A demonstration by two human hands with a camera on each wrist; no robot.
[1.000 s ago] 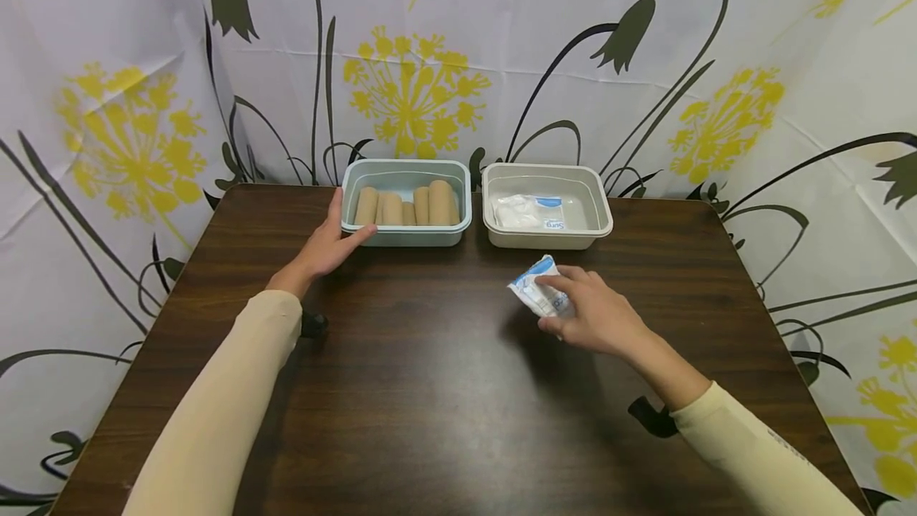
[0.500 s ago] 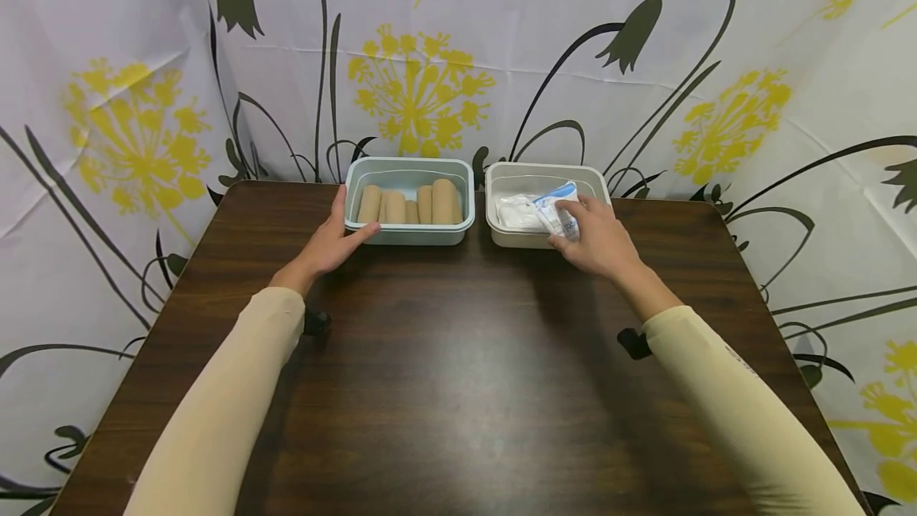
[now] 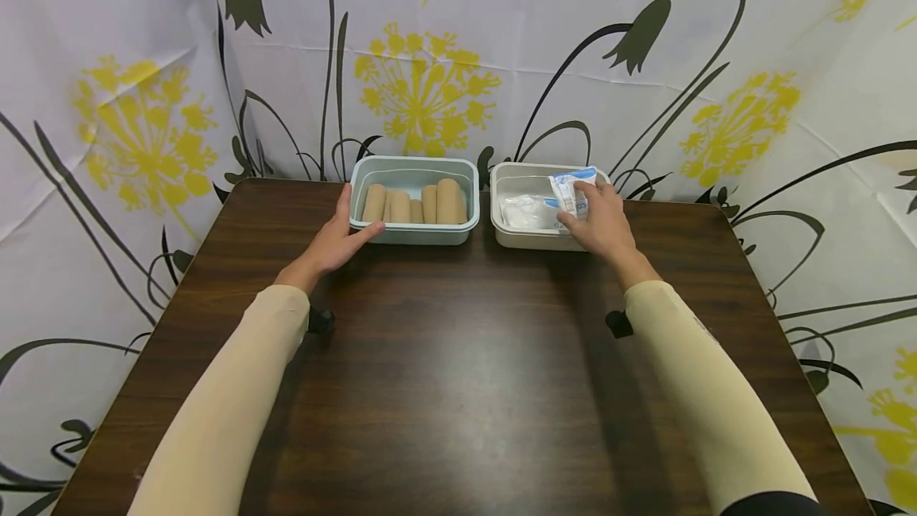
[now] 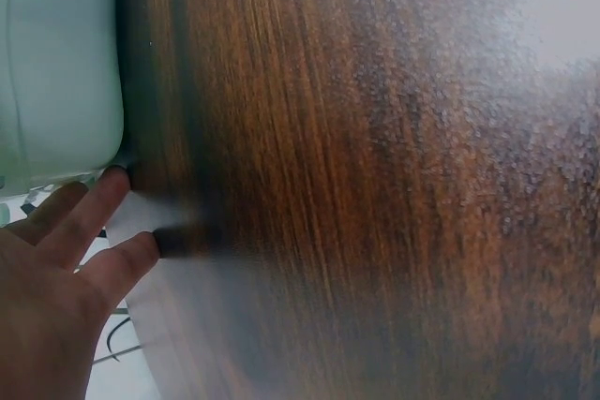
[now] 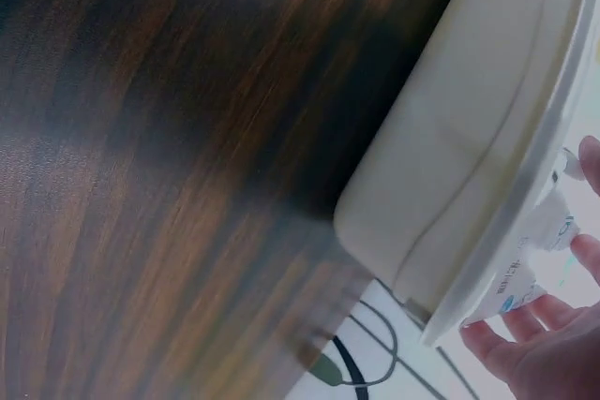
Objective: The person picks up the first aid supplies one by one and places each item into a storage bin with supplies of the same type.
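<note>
My right hand (image 3: 605, 223) pinches a soft white packet (image 3: 571, 188) with blue print, over the right end of a cream plastic bin (image 3: 530, 240). Inside this bin lies another clear-and-white packet (image 3: 526, 212) with a blue label. In the right wrist view the held packet (image 5: 520, 274) shows beside the bin's rim, the fingers around its edges. My left hand (image 3: 331, 245) rests at the left end of a pale blue bin (image 3: 415, 237), thumb and fingers extended. Several tan rolls (image 3: 449, 201) stand in the blue bin. The left wrist view shows fingertips right at the bin's corner.
Both bins stand side by side at the back edge of a dark wood-grain table (image 3: 458, 357). Behind them hangs a white curtain (image 3: 544, 14) printed with yellow flowers and dark stems.
My right hand has carried the packet from above the table, away from me, into the space over the cream bin, then slightly right. The left hand stays at the blue bin.
</note>
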